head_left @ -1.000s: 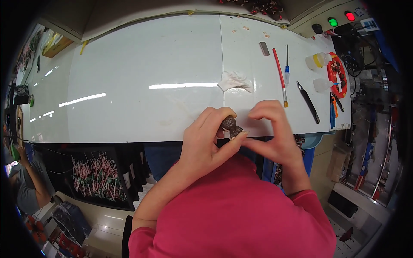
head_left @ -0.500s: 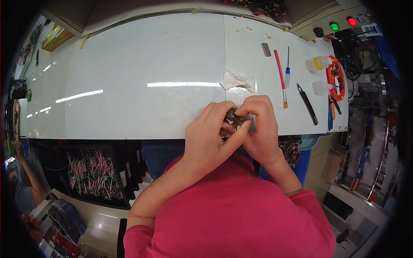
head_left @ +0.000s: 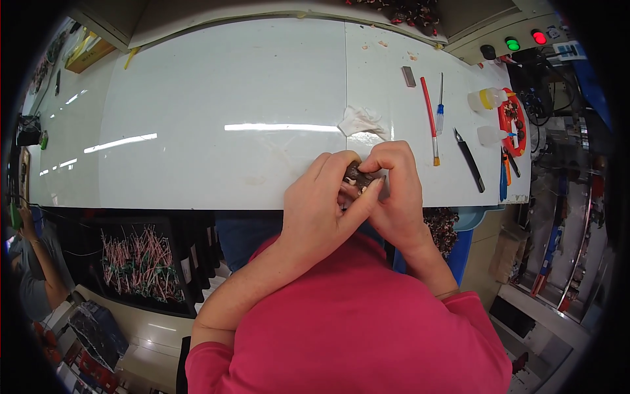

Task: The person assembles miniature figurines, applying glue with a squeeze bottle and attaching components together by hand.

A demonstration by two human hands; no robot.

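Between my two hands, just above the table's near edge, is a small dark brown piece (head_left: 358, 177) with pale spots; its exact kind I cannot make out. My left hand (head_left: 319, 197) curls around it from the left, thumb pressed along its near side. From the right, my right hand (head_left: 399, 190) pinches it with thumb and bent forefinger. Fingers cover much of its underside. A crumpled white tissue (head_left: 362, 123) lies on the white table (head_left: 216, 79) just beyond my hands.
To the right lie a red-handled brush (head_left: 428, 115), a screwdriver (head_left: 440, 108), black tweezers (head_left: 470, 161) and a small grey block (head_left: 408, 76). Two squeeze bottles (head_left: 485, 100) stand beside a red tray (head_left: 522, 141). A black bin of wired parts (head_left: 141, 266) is at lower left, near another person's arm (head_left: 42, 259).
Both hands keep their hold on the brown piece, with slight shifts of the fingers. The whole view has moved very slightly.
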